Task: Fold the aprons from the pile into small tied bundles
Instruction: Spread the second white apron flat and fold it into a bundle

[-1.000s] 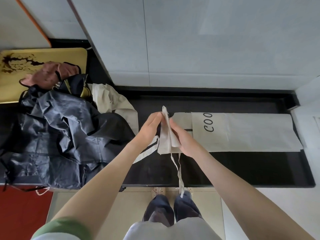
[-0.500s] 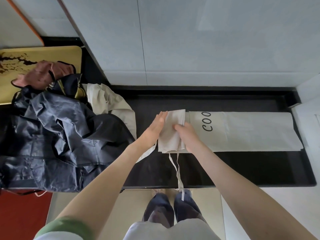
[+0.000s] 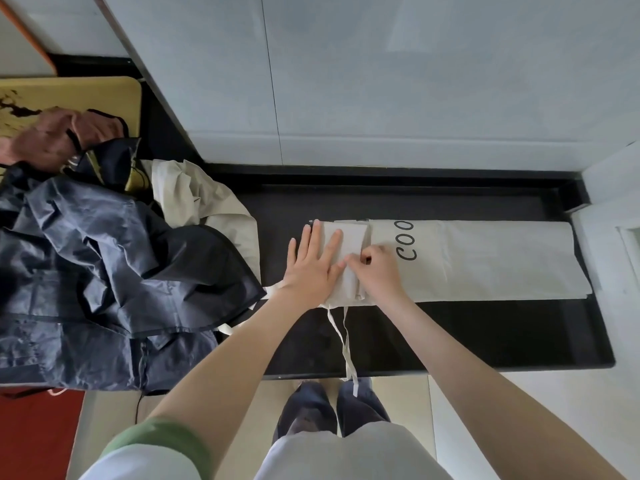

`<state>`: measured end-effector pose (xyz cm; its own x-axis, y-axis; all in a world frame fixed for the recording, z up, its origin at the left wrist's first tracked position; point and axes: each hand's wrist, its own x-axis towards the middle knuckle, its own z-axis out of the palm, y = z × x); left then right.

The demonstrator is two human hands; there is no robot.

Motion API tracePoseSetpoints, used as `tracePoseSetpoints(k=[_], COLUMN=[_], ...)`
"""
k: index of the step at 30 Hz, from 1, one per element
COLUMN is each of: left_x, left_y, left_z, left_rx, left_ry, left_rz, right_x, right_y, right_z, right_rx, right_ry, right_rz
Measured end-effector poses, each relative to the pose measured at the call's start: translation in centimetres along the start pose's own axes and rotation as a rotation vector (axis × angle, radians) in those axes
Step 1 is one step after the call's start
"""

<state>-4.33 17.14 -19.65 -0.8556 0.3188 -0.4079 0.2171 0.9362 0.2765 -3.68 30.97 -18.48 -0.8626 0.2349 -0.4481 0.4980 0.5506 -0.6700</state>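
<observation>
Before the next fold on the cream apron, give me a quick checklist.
1. Flat press of left hand on folded end: ok.
2. Pinch grip of right hand on the fold's edge: ok.
3. Remaining cream apron flat on counter: ok.
4. Both ties gathered in: not ok, they dangle off the counter's front.
5. Alignment of the fold's edges: cannot tell, hands cover them.
6. Clearance from dark apron pile: ok.

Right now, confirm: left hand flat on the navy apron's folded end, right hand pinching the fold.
Not navy: the head view shows the left hand flat on the folded end of the cream apron, right hand pinching the fold.
</observation>
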Motion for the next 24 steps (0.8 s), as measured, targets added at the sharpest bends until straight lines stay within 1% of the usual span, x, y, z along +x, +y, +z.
tracePoseSetpoints(k=[4,7,10,14,18,21,24], left_x=[-0.1,-0.2,-0.1,0.1,0.1,0.1,0.1], left_y=[0.6,0.9,1.2,1.4,1.2,1.4,1.4], left_z=[-0.3,-0.4,-0.2,0.4,0.8,0.6,0.5], left_rx=[-0.08,-0.126,-0.039,0.089,0.136,0.127,0.156], left_ry=[0.011,0.047,0.071,0.087,0.083,0.093,0.081], left_rz=[-0.013,0.049,0.109,0.164,0.173,0.187,0.19], right_x=[0.2,0.6,0.8,1.0,0.4,0.0,-0.1], right_y=[0.0,-0.3,-0.5,-0.4,-0.1,0.1,0.4], right_z=[-0.2,-0.6,-1.2,-1.8,-2.3,-2.7,-2.5], right_rx=[-0.052,-0.06,-0.082,-0.106,-0.114,-0.188,-0.314], right_ry=[-0.005,0.021,0.017,-0.033,-0.117,-0.184,-0.191], right_rz=[-0.026,-0.037,-0.067,-0.077,-0.103,-0.108,-0.166])
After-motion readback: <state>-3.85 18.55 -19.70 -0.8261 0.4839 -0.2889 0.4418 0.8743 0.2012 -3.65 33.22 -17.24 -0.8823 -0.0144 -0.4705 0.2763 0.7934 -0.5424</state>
